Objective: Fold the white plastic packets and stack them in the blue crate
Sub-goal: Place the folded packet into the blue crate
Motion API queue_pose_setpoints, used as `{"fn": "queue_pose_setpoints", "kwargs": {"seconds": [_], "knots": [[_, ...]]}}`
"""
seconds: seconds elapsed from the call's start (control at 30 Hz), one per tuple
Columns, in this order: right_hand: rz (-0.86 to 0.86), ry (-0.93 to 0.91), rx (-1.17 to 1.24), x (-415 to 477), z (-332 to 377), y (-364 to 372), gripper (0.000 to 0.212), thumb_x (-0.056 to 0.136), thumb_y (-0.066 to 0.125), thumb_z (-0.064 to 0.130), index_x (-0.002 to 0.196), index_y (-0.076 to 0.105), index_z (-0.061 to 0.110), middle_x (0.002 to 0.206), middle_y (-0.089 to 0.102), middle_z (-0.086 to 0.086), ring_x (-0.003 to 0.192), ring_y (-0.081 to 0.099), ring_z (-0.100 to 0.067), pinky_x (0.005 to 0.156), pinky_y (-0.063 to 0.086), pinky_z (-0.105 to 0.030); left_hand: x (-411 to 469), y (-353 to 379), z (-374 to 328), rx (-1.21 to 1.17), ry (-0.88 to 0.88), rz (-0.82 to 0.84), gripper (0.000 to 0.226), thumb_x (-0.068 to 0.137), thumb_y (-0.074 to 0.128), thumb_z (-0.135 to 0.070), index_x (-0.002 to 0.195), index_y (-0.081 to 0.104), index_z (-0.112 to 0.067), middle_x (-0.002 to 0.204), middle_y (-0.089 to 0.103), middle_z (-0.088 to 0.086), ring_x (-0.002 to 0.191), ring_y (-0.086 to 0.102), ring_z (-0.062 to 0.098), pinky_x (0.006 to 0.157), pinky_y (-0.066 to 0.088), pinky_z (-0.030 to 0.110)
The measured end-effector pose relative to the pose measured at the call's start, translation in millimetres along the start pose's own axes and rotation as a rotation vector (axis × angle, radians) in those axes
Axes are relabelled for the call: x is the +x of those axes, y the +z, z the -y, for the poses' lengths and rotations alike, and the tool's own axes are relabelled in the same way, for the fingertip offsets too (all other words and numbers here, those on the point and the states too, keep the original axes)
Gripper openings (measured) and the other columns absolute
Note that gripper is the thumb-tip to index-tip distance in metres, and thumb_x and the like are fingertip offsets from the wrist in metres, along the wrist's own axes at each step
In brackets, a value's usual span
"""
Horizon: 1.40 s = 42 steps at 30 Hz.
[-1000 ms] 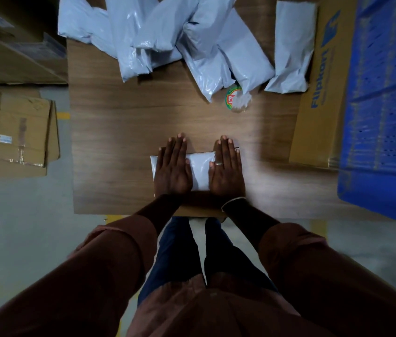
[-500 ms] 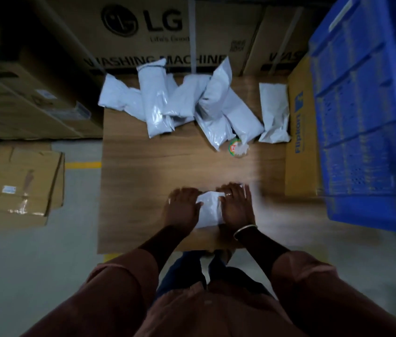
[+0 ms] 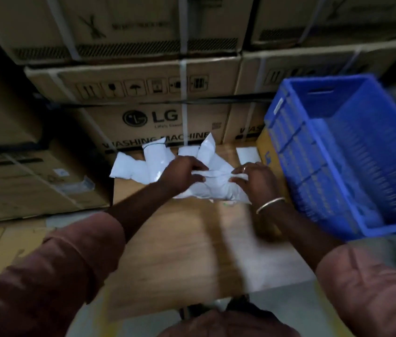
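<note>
Both of my hands grip a folded white plastic packet point(image 3: 216, 183) lifted over the far part of the wooden table point(image 3: 187, 251). My left hand point(image 3: 180, 177) pinches its left end and my right hand point(image 3: 255, 181), with a ring and a bangle, pinches its right end. Behind it lies a heap of unfolded white packets point(image 3: 143, 164), with one more packet point(image 3: 248, 154) at the far right of the table. The blue crate point(image 3: 352, 154) stands to the right, tilted in the blurred view; its inside looks bare where visible.
Stacked LG washing-machine cartons point(image 3: 153, 117) rise right behind the table. A flat yellow-brown Flipkart carton point(image 3: 263, 144) stands between table and crate. More cardboard boxes point(image 3: 29, 181) sit on the left, and flattened cardboard lies on the floor at lower left.
My hands stopped pressing the packet flat near the table's front edge, gripped it and lifted it forward and up. The camera tilted upward, bringing the cartons and crate interior into view.
</note>
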State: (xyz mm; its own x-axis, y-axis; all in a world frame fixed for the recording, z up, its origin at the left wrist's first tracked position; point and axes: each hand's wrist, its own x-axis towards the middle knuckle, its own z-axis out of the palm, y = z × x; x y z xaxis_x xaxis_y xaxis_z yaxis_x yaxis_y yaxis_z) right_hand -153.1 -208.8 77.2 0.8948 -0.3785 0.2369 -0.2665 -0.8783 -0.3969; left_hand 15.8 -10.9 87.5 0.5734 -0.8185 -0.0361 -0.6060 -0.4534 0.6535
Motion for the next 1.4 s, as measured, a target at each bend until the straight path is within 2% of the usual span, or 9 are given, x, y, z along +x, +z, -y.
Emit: {"fn": "queue_pose_setpoints", "kwargs": {"seconds": [0.13,0.3,0.43,0.53,0.67,0.8,0.93,1.2,1.4], "knots": [[-0.048,0.071,0.026,30,-14,-66,0.048,0.075,0.069,0.058,0.092,0.076,0.014,0.094,0.075,-0.006,0.093,0.068,-0.027,0.084,0.054,-0.041,51,-47,-59,0.103,0.137,0.057,0.035,0.075,0.082,-0.007,0.109,0.079,-0.014,0.110,0.077,0.002,0.103,0.069,0.013,0.082,0.043,0.018],[-0.117,0.138,0.113,32,-46,-139,0.027,0.075,0.085,0.033,0.090,0.078,0.012,0.091,0.075,-0.010,0.088,0.068,-0.027,0.081,0.053,-0.039,101,-50,-133,0.152,0.299,0.063,0.026,0.082,0.073,-0.005,0.105,0.080,-0.015,0.103,0.078,-0.001,0.096,0.071,0.011,0.076,0.047,0.022],[-0.176,0.221,0.163,25,-90,-184,0.025,0.072,0.087,0.033,0.087,0.078,0.015,0.087,0.074,-0.005,0.080,0.065,-0.020,0.078,0.053,-0.037,140,-33,-192,0.120,0.370,0.052,0.024,0.080,0.074,0.000,0.100,0.080,-0.010,0.100,0.079,0.007,0.094,0.073,0.019,0.085,0.056,0.036],[-0.212,0.238,0.194,13,-120,-211,0.017,0.074,0.086,0.030,0.081,0.077,0.018,0.079,0.072,0.002,0.064,0.056,-0.001,0.071,0.048,-0.027,174,-24,-234,0.130,0.435,0.034,0.031,0.078,0.071,0.008,0.103,0.080,-0.009,0.104,0.078,0.009,0.098,0.072,0.017,0.091,0.056,0.035],[-0.318,0.311,0.368,0,-153,-238,0.011,0.078,0.081,0.025,0.070,0.074,0.025,0.070,0.072,0.006,0.065,0.066,-0.002,0.071,0.054,-0.030,216,-21,-286,0.220,0.493,0.097,0.027,0.080,0.075,0.006,0.103,0.080,-0.008,0.103,0.078,0.012,0.098,0.072,0.020,0.090,0.056,0.032],[-0.390,0.398,0.494,-3,-172,-251,0.053,0.084,0.067,0.058,0.059,0.064,0.012,0.057,0.063,-0.006,0.057,0.060,-0.010,0.064,0.052,-0.035,248,-22,-328,0.288,0.566,0.104,0.023,0.081,0.079,-0.002,0.102,0.081,-0.012,0.101,0.079,0.008,0.099,0.072,0.016,0.088,0.051,0.026],[-0.401,0.421,0.365,-1,-194,-271,0.027,0.080,0.082,0.040,0.078,0.076,0.014,0.069,0.070,0.006,0.063,0.063,-0.002,0.065,0.048,-0.015,276,0,-362,0.271,0.636,0.082,0.022,0.082,0.078,-0.007,0.100,0.082,-0.019,0.100,0.079,0.002,0.097,0.072,0.013,0.091,0.056,0.033],[-0.262,0.668,0.078,-19,-271,-264,0.016,0.077,0.081,0.028,0.085,0.078,0.014,0.081,0.075,-0.008,0.080,0.070,-0.025,0.073,0.053,-0.033,325,97,-382,0.348,0.667,0.251,0.020,0.083,0.077,-0.008,0.102,0.080,-0.012,0.105,0.079,0.004,0.097,0.073,0.015,0.085,0.045,0.019],[-0.097,0.750,-0.158,-23,-283,-232,0.019,0.085,0.063,0.016,0.092,0.076,0.005,0.093,0.073,-0.022,0.089,0.070,-0.036,0.076,0.053,-0.037,359,169,-364,0.400,0.632,0.388,0.026,0.078,0.072,0.001,0.096,0.081,-0.014,0.097,0.080,0.001,0.094,0.073,0.012,0.086,0.053,0.026]]}}
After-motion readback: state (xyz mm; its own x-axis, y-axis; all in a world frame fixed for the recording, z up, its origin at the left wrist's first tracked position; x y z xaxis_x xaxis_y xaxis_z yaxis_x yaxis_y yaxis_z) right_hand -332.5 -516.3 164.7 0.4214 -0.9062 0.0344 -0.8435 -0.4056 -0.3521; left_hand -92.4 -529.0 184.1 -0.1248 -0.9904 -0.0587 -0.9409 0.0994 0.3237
